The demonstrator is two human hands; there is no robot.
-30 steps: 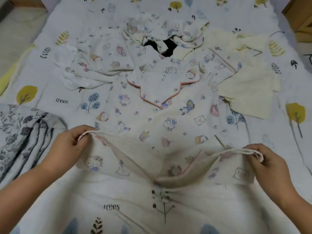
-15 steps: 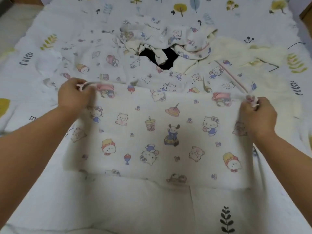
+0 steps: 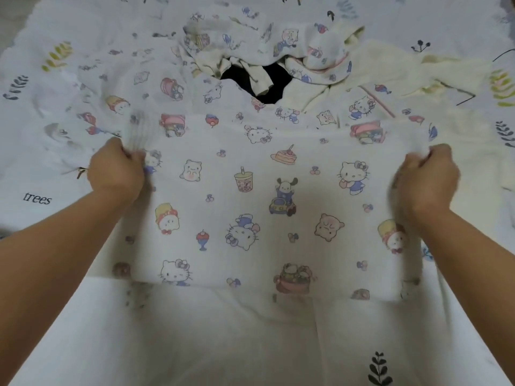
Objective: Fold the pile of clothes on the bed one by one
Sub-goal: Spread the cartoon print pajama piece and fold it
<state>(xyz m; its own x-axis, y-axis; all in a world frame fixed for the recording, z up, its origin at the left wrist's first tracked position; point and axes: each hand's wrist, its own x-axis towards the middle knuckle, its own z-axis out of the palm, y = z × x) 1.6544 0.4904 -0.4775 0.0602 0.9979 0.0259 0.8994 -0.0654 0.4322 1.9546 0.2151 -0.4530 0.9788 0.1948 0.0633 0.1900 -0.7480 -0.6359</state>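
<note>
A white pyjama top (image 3: 259, 207) printed with cartoon characters lies on the bed, its lower part folded up over itself into a wide rectangle. My left hand (image 3: 117, 171) grips the folded top's left edge with curled fingers. My right hand (image 3: 426, 179) grips its right edge the same way. Behind the fold lies a heap of more clothes (image 3: 267, 48): matching cartoon-print fabric, a black garment (image 3: 274, 84) showing through a gap, and a pale yellow garment (image 3: 395, 71) at the right.
The bed sheet (image 3: 250, 344) is white with printed leaves, trees and the word "trees". It stretches bare in front of the folded top. A strip of floor shows at the far upper left corner.
Both hands lifted the top's hem from near me and carried it away over the shirt, folding it. They then slid back down the sides and now grip the side edges.
</note>
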